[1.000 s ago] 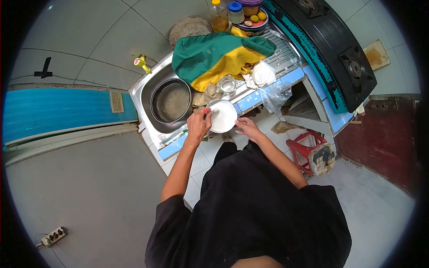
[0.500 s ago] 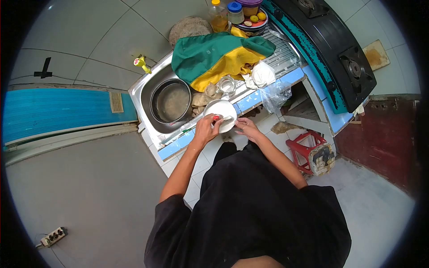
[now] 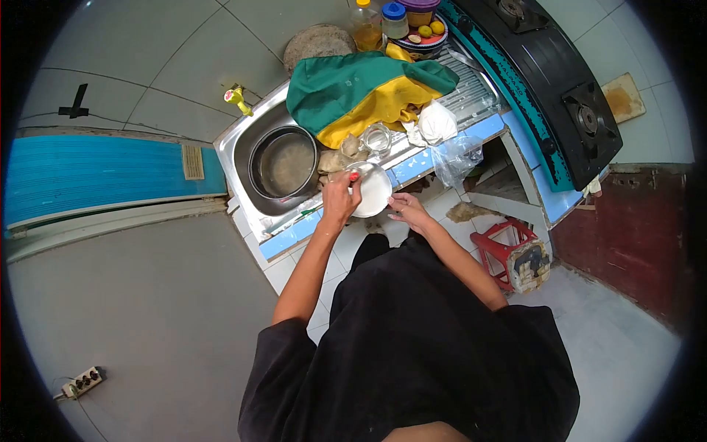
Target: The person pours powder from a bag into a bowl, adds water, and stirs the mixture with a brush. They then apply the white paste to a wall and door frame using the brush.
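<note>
A white bowl [image 3: 377,193] is held in front of me at the sink's front edge, tilted so that its pale inside faces up. My right hand [image 3: 409,211] grips its rim from the right, fingers at the edge. Closed over the bowl's left side, my left hand [image 3: 340,200] holds a small utensil with a red end [image 3: 354,177]; the rest of it is mostly hidden by the fingers. Just beyond the bowl are a clear glass jar [image 3: 377,138] and some brownish wet cloth or bags [image 3: 333,161]. A dark round pan [image 3: 285,163] with cloudy liquid sits in the sink basin.
A green and yellow cloth [image 3: 353,96] covers part of the metal sink. To its right lie a white bundle [image 3: 437,122] and a clear plastic bag [image 3: 456,158]. Beyond stands a gas stove [image 3: 545,81]. A yellow tap [image 3: 237,100] is on the wall; a red stool [image 3: 508,254] stands at right.
My left hand has shifted up and left over the bowl, and the red end has moved toward the sink. The bowl has shifted slightly right; my right hand stays at its rim.
</note>
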Demonstrator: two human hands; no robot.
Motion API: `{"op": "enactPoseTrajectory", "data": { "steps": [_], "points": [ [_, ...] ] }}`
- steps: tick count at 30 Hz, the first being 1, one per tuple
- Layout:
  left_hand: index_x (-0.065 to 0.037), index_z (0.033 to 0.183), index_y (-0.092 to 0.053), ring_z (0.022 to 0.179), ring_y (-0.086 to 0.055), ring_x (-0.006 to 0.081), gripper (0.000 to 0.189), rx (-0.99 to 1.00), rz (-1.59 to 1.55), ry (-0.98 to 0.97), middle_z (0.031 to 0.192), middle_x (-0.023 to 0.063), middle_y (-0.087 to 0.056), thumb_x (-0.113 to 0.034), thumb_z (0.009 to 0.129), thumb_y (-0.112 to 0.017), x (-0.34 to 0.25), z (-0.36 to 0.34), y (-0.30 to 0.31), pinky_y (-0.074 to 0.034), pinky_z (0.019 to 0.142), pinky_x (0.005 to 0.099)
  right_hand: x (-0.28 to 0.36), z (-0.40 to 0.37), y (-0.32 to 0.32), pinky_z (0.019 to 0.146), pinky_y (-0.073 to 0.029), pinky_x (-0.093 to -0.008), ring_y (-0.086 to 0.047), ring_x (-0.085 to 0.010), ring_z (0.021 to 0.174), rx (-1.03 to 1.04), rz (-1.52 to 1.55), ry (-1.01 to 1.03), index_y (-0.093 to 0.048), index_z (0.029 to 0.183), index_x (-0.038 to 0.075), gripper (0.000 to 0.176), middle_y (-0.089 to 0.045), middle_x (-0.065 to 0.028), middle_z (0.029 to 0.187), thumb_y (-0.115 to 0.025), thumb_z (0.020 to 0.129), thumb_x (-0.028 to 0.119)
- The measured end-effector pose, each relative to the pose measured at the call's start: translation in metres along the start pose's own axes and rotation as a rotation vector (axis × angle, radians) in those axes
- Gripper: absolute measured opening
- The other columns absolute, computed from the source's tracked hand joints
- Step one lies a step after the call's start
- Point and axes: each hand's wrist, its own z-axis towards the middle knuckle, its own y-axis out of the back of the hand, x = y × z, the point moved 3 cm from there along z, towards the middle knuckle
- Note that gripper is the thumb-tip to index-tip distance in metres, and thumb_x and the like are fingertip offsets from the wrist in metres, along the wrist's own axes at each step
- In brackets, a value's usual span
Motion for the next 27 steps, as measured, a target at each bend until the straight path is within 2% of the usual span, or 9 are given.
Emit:
{"op": "enactPoseTrajectory", "data": {
  "steps": [5,7,15,20,22,27],
  "points": [
    [0.001,0.09,-0.067,0.067,-0.064,0.0317,0.015,0.116,-0.148,0.059,0.08,0.0172,-0.065,-0.011,0.08,-0.065,-0.019,-0.007,-0.002,-0.049,0.062,0.037,-0.003,0.001,0.002,0.085,-0.049,-0.0368,-0.054,-0.0154,0.107,0.011,0.017,-0.012,-0.049,0.12,0.005,0.044,-0.058,-0.0053,0.115,-0.069,0.087,0.025],
    [0.001,0.089,-0.068,0.067,-0.064,0.0317,0.016,0.185,-0.227,0.151,0.08,0.0176,-0.066,-0.012,0.081,-0.065,-0.021,-0.012,0.002,-0.05,0.062,0.0373,-0.004,0.004,0.003,0.086,-0.05,-0.0373,-0.054,-0.016,0.107,0.015,0.019,-0.01,-0.049,0.12,0.004,0.045,-0.057,-0.0058,0.115,-0.069,0.087,0.025],
    [0.001,0.087,-0.067,0.069,-0.064,0.0308,0.016,0.176,-0.068,0.199,0.079,0.0175,-0.066,-0.013,0.082,-0.064,-0.008,-0.026,0.033,-0.049,0.062,0.0363,0.007,-0.007,0.001,0.087,-0.054,-0.0397,-0.057,-0.0204,0.103,0.044,0.067,0.007,-0.044,0.123,-0.005,0.051,-0.055,-0.0118,0.114,-0.07,0.085,0.018],
    [0.0,0.088,-0.067,0.072,-0.063,0.032,0.013,0.093,0.003,0.105,0.081,0.0168,-0.065,-0.009,0.079,-0.067,-0.009,-0.026,0.046,-0.049,0.062,0.0371,0.013,-0.01,-0.003,0.087,-0.054,-0.0391,-0.057,-0.0215,0.106,0.062,0.045,0.08,-0.042,0.125,-0.005,0.053,-0.052,-0.014,0.119,-0.07,0.084,0.014],
    [-0.002,0.088,-0.067,0.071,-0.062,0.0326,0.012,0.043,-0.006,0.005,0.08,0.0153,-0.064,-0.007,0.078,-0.068,-0.017,-0.02,0.052,-0.049,0.061,0.0383,0.011,-0.008,-0.003,0.088,-0.053,-0.039,-0.056,-0.0217,0.107,0.068,0.046,0.09,-0.042,0.125,-0.005,0.054,-0.052,-0.0146,0.12,-0.07,0.083,0.014],
    [-0.003,0.091,-0.066,0.071,-0.061,0.0311,0.014,0.063,-0.023,-0.086,0.079,0.0131,-0.064,-0.004,0.077,-0.067,-0.022,-0.012,0.062,-0.049,0.06,0.0383,0.015,-0.013,-0.005,0.09,-0.052,-0.0388,-0.055,-0.0221,0.11,0.074,0.035,0.104,-0.041,0.127,-0.004,0.056,-0.05,-0.0154,0.123,-0.071,0.083,0.013]
  ]
}}
